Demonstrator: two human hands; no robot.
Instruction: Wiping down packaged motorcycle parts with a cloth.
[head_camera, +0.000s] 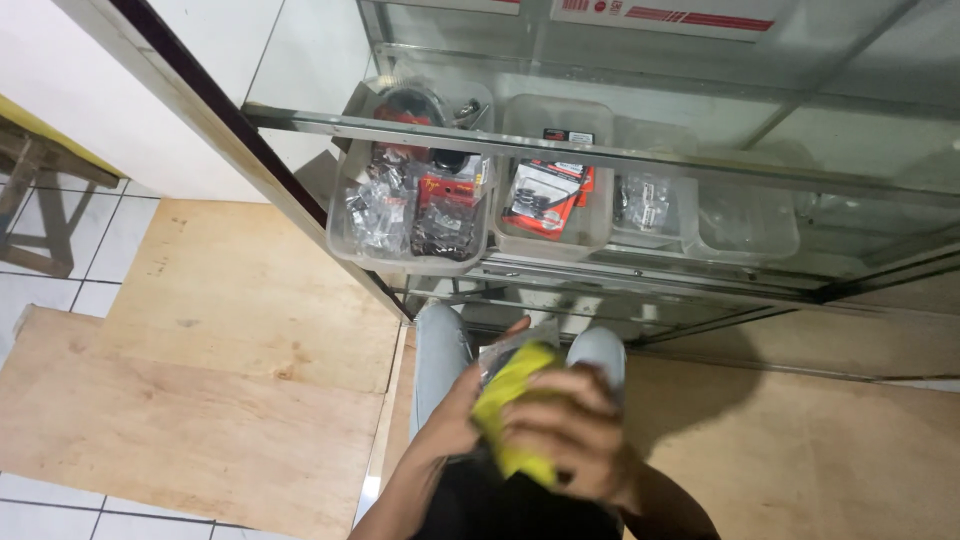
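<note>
We see both hands low in the view, closed together on a bright yellow-green cloth (515, 405) that is bunched up between them. The right hand (575, 435) lies over the cloth with its fingers curled down across it, gripping it; motion blur softens the knuckles. The left hand (470, 395) cups the cloth from the other side, its thumb sticking up past the cloth's upper edge. A bit of clear crinkled plastic (505, 345) shows just above the cloth, against the left hand; we cannot tell whether it is a bag or a wrapper.

Under the cloth we see two knees in pale blue jeans (440, 345), pointing toward a glass display cabinet with metal frame edges (640, 160). The cloth is held just short of the cabinet's lower front rail, over the knees.

Inside the cabinet, on a glass shelf, stands a row of clear plastic tubs. The leftmost tub (410, 210) is packed with small bagged parts in red, black and clear packaging. The next tub (550, 195) holds a few red and black packets. Two further tubs (745, 225) toward the cabinet's right look nearly bare, with only small clear bags.

Left of the cabinet, light brown plywood sheets (230, 360) lie on white floor tiles (60, 300).
</note>
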